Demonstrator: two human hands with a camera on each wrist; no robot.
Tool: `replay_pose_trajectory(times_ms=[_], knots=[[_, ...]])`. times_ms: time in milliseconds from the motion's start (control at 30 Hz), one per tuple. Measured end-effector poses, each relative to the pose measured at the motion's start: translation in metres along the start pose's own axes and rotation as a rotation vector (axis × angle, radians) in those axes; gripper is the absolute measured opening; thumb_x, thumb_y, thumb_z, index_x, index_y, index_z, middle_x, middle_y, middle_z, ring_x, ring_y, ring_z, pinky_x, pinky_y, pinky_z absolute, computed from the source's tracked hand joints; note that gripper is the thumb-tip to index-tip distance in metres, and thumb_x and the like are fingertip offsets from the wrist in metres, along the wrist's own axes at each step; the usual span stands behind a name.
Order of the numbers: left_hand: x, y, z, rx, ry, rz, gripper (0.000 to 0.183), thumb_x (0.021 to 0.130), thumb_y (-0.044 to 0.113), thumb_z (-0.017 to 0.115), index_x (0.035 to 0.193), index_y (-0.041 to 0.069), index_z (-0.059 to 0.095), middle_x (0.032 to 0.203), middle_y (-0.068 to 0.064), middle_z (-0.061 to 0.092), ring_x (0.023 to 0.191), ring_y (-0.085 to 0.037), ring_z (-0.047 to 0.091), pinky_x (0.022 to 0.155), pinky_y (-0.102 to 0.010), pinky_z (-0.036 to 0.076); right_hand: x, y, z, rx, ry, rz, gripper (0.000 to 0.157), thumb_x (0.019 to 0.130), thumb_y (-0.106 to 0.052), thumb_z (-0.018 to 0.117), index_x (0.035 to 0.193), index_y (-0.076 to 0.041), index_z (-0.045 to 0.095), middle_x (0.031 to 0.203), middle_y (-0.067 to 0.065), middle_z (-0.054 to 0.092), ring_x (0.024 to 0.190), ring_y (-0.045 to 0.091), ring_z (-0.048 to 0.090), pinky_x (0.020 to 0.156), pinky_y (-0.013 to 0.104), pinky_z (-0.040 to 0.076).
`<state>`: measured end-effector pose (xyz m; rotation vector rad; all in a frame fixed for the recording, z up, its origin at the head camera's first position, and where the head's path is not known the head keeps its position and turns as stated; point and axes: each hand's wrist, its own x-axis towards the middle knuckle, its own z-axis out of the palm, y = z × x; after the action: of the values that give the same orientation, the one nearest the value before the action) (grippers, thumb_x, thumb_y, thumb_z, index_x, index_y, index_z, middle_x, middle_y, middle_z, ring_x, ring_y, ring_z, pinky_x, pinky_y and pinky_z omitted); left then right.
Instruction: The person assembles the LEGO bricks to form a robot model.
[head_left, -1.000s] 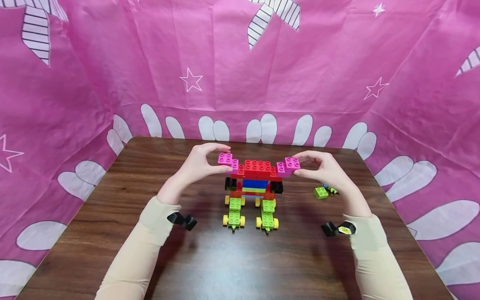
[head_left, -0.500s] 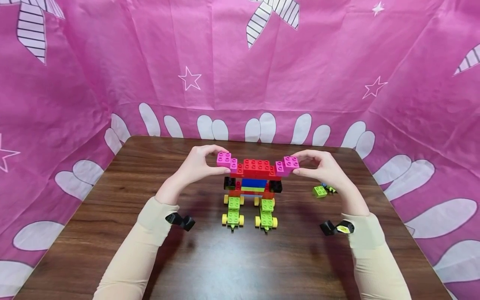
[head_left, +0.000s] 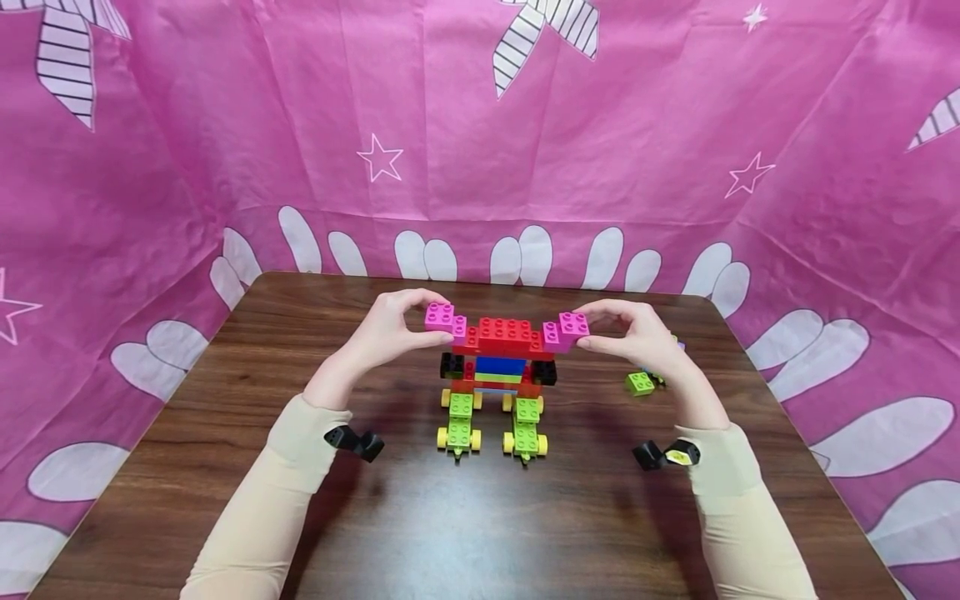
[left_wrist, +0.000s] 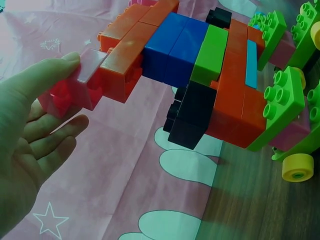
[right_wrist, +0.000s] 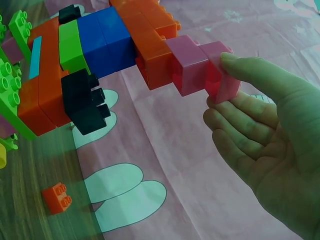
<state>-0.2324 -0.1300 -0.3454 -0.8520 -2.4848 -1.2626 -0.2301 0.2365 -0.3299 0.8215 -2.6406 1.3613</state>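
A toy-brick figure stands upright on the table, held at both upper ends. My left hand [head_left: 382, 333] pinches the left pink brick [head_left: 440, 317] between thumb and fingers. At the opposite end my right hand [head_left: 630, 332] grips the right pink brick [head_left: 573, 324] the same way. Between them runs a row of red bricks [head_left: 504, 335], above a blue section [head_left: 500, 365] with a thin green layer. A black brick [left_wrist: 189, 115] juts out at each side. Underneath are two green wheeled bases [head_left: 461, 414] with yellow wheels [left_wrist: 298, 167].
On the dark wooden table [head_left: 480, 517], a loose green brick [head_left: 641, 383] lies to the right, with other small pieces partly hidden by the right wrist. A loose orange-red brick [right_wrist: 57, 198] shows in the right wrist view. Pink patterned cloth [head_left: 465, 117] surrounds the table.
Both hands and the brick figure, wheels included, have shifted slightly left across the table. The grip on both pink bricks looks the same.
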Motion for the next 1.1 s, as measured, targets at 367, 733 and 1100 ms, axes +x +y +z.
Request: replay_pose_trajectory(times_ms=[367, 733, 1100], knots=[[-0.003, -0.004, -0.005, 0.016, 0.022, 0.024, 0.041, 0.072, 0.019, 0.086, 0.107, 0.006, 0.068, 0.096, -0.005, 0.071, 0.092, -0.018, 0.063, 0.086, -0.036, 0.051, 0.004, 0.000, 0.007, 0.008, 0.009, 0.011, 0.035, 0.081, -0.011, 0.077, 0.115, -0.007, 0.068, 0.102, -0.002, 0.070, 0.093, 0.003, 0.063, 0.075, 0.020, 0.051], [-0.008, -0.008, -0.011, 0.015, 0.033, 0.013, 0.041, 0.073, 0.018, 0.085, 0.108, 0.006, 0.068, 0.098, -0.005, 0.071, 0.094, -0.018, 0.062, 0.087, -0.037, 0.050, 0.008, -0.004, 0.015, 0.015, 0.018, -0.008, 0.035, 0.081, -0.009, 0.076, 0.115, -0.007, 0.068, 0.101, 0.001, 0.070, 0.093, 0.003, 0.063, 0.074, 0.022, 0.051], [-0.012, -0.011, -0.019, 0.029, 0.035, 0.003, 0.042, 0.073, 0.017, 0.085, 0.109, 0.006, 0.068, 0.102, -0.007, 0.071, 0.097, -0.019, 0.062, 0.090, -0.039, 0.049, 0.011, -0.008, 0.023, 0.013, 0.017, -0.039, 0.035, 0.082, -0.009, 0.075, 0.116, -0.006, 0.067, 0.103, 0.008, 0.070, 0.094, 0.003, 0.062, 0.075, 0.021, 0.049]])
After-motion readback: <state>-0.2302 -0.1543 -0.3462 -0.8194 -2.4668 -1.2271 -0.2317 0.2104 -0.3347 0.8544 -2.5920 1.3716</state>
